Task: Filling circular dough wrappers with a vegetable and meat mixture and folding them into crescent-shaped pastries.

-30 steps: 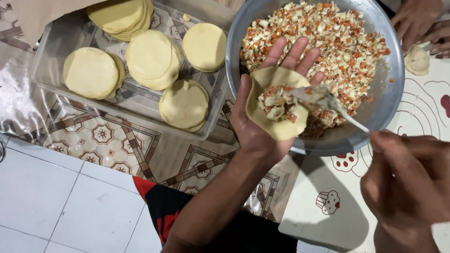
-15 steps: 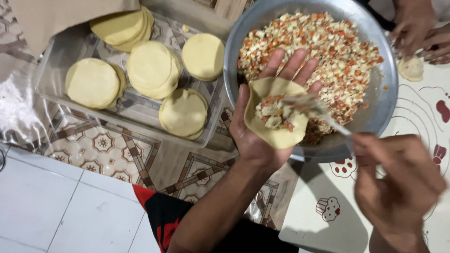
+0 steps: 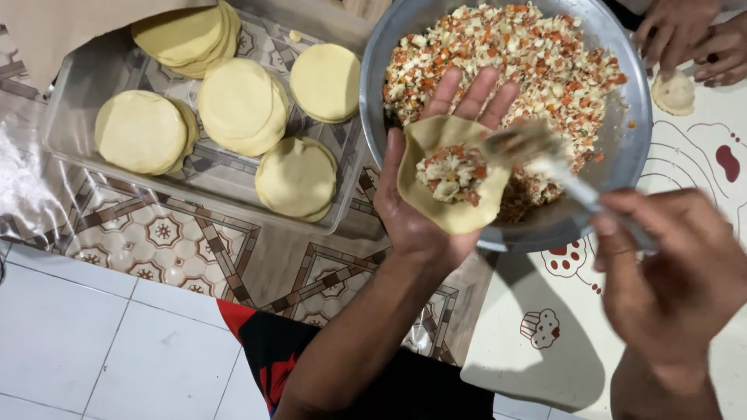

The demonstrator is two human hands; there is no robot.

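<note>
Grip, right hand (image 3: 673, 284): closed around the handle of a metal spoon (image 3: 556, 167); spoon blurred, its long axis running up-left from my fist, bowl end just beside the upper right edge of the wrapper. Grip, left hand (image 3: 436, 194): open and flat, palm up, fingers spread, cradling a round dough wrapper (image 3: 451, 175).

Items, largest to smallest:
- Steel mixing bowl (image 3: 638, 148), on the desk, holding chopped white-and-orange filling (image 3: 513, 54); my left hand sits over its near rim.
- Clear plastic tray (image 3: 70, 117), well to the left of the bowl, carrying stacks of dough discs (image 3: 233, 105).
- Patterned sheet (image 3: 187, 241) under the tray; pale printed mat (image 3: 537, 327) under the bowl.
- Dough wrapper on my left palm, a small mound of filling (image 3: 451, 173) at its centre.
- Another person's hands (image 3: 689, 35), top right, beside a small dough piece (image 3: 673, 92).

Key relation: the spoon tip lies right of the mound; the right hand is nearer the bowl's filling.
</note>
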